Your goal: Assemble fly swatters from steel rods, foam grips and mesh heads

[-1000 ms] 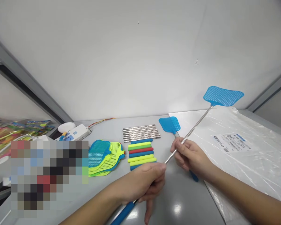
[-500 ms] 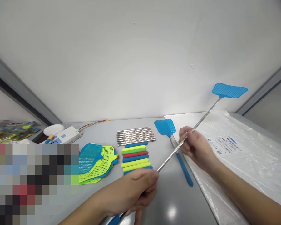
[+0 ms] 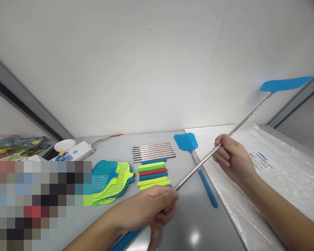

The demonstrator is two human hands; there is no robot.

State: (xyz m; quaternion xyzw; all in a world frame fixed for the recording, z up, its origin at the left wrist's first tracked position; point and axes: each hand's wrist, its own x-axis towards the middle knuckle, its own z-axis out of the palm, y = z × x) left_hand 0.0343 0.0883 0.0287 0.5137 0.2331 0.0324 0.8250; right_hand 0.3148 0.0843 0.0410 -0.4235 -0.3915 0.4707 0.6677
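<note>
Both my hands hold one long fly swatter [image 3: 200, 164] with a telescopic metal rod, slanting up to the right. My left hand [image 3: 157, 205] is wrapped round the lower rod, just above the blue handle [image 3: 127, 240]. Higher up, my right hand [image 3: 231, 157] pinches the rod. The blue swatter head [image 3: 286, 84] is at the far right, before the wall, seen nearly edge-on. Beneath the rod another blue fly swatter [image 3: 208, 190] lies on the table. Left of it are several coloured handles [image 3: 153, 172] in a column, partly behind my left hand, and a row of metal rods [image 3: 154, 151].
Stacked blue and yellow-green swatter heads [image 3: 112, 181] lie on the left. Behind them are a white power strip [image 3: 75, 151] and a round white object [image 3: 65, 145]. A clear plastic sheet with a label [image 3: 282, 188] covers the right side. A white wall [image 3: 157, 76] stands behind.
My right hand has slid up and right with the rod, which is now drawn out longer. The swatter head has moved farther up and right. My left hand has stayed nearly in place.
</note>
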